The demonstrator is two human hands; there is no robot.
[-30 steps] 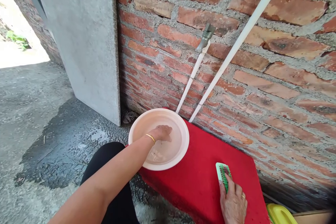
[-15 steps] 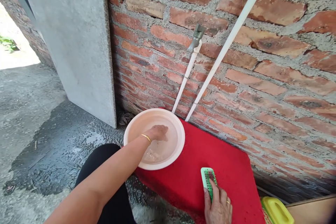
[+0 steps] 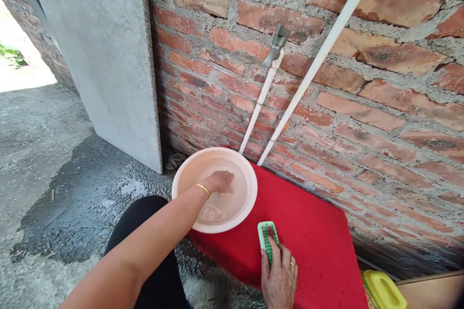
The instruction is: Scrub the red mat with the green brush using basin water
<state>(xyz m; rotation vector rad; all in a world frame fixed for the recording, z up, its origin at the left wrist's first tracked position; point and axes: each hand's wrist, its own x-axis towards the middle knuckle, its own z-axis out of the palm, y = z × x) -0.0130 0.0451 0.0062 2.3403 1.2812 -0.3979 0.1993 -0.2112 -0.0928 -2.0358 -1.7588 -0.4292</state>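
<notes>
My left hand (image 3: 220,182) reaches into a pale pink basin (image 3: 178,188) of clear water. Its fingertips dip below the surface, loosely bent and partly hidden; nothing can be made out in them. A gold bangle circles that wrist. Lower right, my right hand (image 3: 280,275) is closed around a green scrubbing brush (image 3: 266,231), thumb along one side and fingers over its bristly face. The bristles point up toward me. Under both basin and brush is a red surface (image 3: 311,231), where the basin rests near the far left end.
Behind stands a brick wall (image 3: 253,87) carrying a grey tap (image 3: 276,44) and a long white pipe (image 3: 319,65). A grey slab (image 3: 105,58) leans at left above wet concrete floor (image 3: 79,203). A yellow container (image 3: 382,289) sits at lower right.
My right hand has moved left with the brush, closer to the basin. The left hand stays in the water, almost unchanged. The view has shifted slightly.
</notes>
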